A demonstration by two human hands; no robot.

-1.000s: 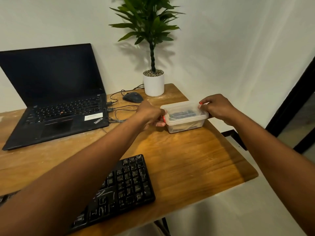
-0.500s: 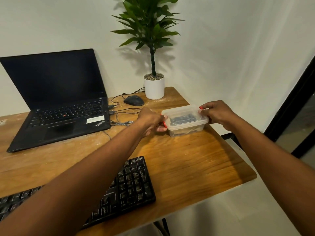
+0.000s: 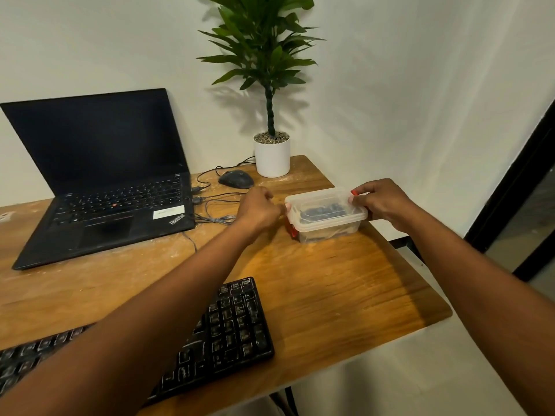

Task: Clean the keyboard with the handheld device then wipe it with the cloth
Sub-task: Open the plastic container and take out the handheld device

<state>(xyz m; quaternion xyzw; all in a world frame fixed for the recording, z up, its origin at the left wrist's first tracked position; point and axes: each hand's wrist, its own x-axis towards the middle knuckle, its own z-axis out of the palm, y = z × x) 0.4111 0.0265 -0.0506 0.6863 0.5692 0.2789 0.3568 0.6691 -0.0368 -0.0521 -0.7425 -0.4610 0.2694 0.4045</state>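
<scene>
Keyboard: the black full-size keyboard (image 3: 210,334), its keys smeared with pale dust, lies at the near edge of the worn wooden desk (image 3: 345,289), partly under my left forearm.
Container: a clear rectangular plastic box with a snap-on lid and red clips (image 3: 326,214) sits on the desk's right side, well beyond the keyboard; something dark shows through the lid, too blurred to name.
Left hand: my left hand (image 3: 258,210) is curled against the box's left end, fingers closed at the lid's edge by a red clip.
Right hand: my right hand (image 3: 381,202) pinches the lid's right end, thumb and fingertips on the rim.
Laptop: an open black laptop with a dark screen (image 3: 102,175) stands at the desk's left rear, grey cables (image 3: 216,211) trailing from its side.
Mouse: a dark mouse (image 3: 236,179) rests near the white pot of a green plant (image 3: 271,154) at the back.
</scene>
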